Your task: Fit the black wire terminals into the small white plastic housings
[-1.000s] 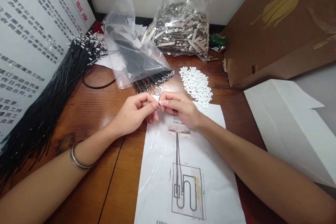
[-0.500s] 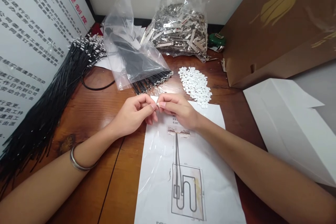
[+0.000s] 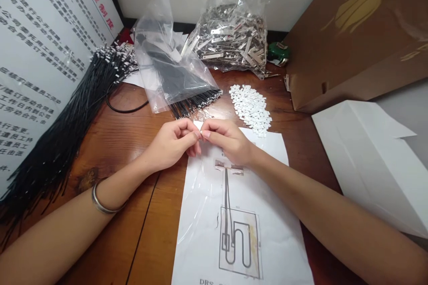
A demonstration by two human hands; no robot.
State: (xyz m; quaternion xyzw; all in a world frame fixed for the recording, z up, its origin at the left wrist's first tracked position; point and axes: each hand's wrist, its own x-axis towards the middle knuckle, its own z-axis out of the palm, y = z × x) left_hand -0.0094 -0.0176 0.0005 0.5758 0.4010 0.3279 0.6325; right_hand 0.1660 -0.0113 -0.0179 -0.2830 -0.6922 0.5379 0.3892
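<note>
My left hand point(image 3: 170, 142) and my right hand point(image 3: 227, 139) meet fingertip to fingertip above the top edge of a printed drawing sheet point(image 3: 240, 213). Both are pinched shut on a tiny part between them, too small to name. A silver bangle point(image 3: 100, 202) circles my left wrist. Just beyond my right hand lies a heap of small white plastic pieces point(image 3: 250, 107). A bundle of black wires point(image 3: 195, 102) pokes out of a clear bag point(image 3: 167, 71) just past my left hand.
A large sheaf of black wires with white ends point(image 3: 67, 129) lies along the left. A clear bag of metal strips point(image 3: 234, 42) sits at the back. A brown cardboard box point(image 3: 354, 40) and white paper point(image 3: 371, 160) fill the right side. The table point(image 3: 133, 142) is wooden.
Both hands stay pinched together at the same spot; the fingertips shifted only slightly. The view drifted a little.
</note>
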